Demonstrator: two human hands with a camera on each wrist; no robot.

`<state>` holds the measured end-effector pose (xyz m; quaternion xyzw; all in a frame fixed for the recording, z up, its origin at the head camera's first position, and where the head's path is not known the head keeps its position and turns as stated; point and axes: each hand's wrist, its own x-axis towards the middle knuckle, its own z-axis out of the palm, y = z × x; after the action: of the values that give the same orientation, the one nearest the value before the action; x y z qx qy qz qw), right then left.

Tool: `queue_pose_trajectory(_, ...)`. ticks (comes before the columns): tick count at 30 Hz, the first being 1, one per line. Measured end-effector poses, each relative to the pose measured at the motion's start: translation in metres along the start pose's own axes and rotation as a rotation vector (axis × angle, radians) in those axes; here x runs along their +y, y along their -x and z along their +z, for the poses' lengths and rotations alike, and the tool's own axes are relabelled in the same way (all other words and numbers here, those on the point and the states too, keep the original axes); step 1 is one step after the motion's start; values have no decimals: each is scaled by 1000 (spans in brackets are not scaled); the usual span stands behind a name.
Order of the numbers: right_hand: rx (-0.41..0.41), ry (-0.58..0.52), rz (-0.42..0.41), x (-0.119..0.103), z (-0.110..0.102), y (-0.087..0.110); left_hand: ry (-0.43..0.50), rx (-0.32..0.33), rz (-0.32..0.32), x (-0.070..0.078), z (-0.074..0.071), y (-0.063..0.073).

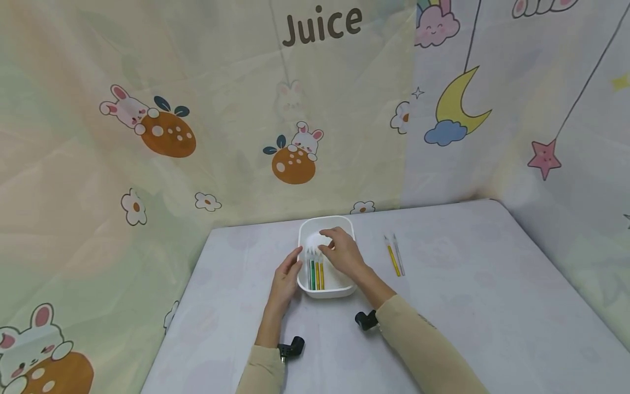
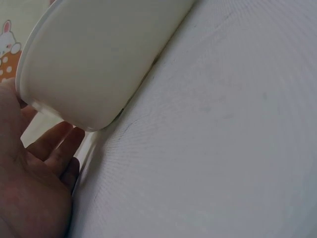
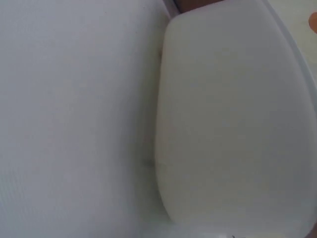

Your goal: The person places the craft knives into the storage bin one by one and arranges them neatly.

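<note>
- Sleeves, beige, entering from the bottom edge of the head view, each wrist wearing a small black camera.
- Left hand (image 1: 285, 276) lower centre, fingers straight and relaxed, laid flat against the left wall of the white tray (image 1: 328, 291); pressing, not gripping.
- Right hand (image 1: 344, 253) just above the tray's middle, fingers curled over something white inside; whether actually pinched, cannot tell for sure.
- Tray at centre of the pale counter (image 1: 467, 306): thin plastic by the look, light, smooth-walled, likely to slide unless steadied; best taken by the rim or opposite walls.
- Coloured pens (image 1: 315, 273), green and yellow, lying side by side in the tray: slim, stiff, prone to roll; best pinched mid-barrel.
- Two more pens (image 1: 395, 257) right of centre, loose on the counter, well apart from the tray.
- Cartoon-print curtain (image 1: 206, 109) filling the upper frame.
</note>
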<state>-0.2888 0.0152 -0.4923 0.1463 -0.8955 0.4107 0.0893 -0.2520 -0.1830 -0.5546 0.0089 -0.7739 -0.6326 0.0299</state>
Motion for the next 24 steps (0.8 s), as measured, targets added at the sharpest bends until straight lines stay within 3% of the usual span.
queue_pose_trajectory(14, 82, -47, -7, 15, -18, 3, -6, 0, 5, 0, 1, 2)
queue_pose_trajectory(24, 140, -78, 47, 35, -28, 5, 3, 8, 8, 1, 1, 3)
